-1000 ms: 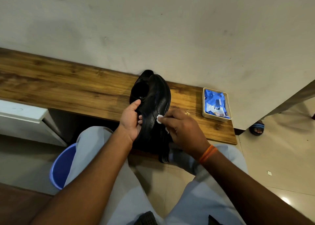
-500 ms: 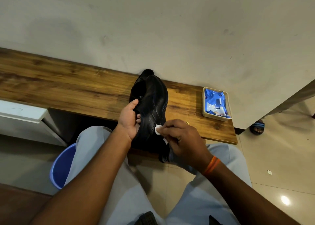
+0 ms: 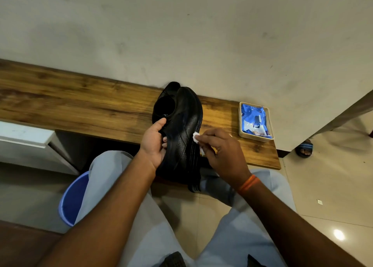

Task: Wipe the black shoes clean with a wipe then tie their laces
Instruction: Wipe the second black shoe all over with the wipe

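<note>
Your left hand (image 3: 154, 145) grips the black shoe (image 3: 181, 133) tilted sole-right at 12 o'clock over the desk (image 3: 80, 109), so your right hand (image 3: 220, 151), pinching the wipe (image 3: 195, 135), reaches its edge.

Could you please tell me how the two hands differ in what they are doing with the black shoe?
The left hand grips the black shoe at its opening, steadying it; the right hand pinches a white wipe against the sole edge. The right wrist wears an orange band; the left wrist is bare. Both touch the same shoe.
</note>
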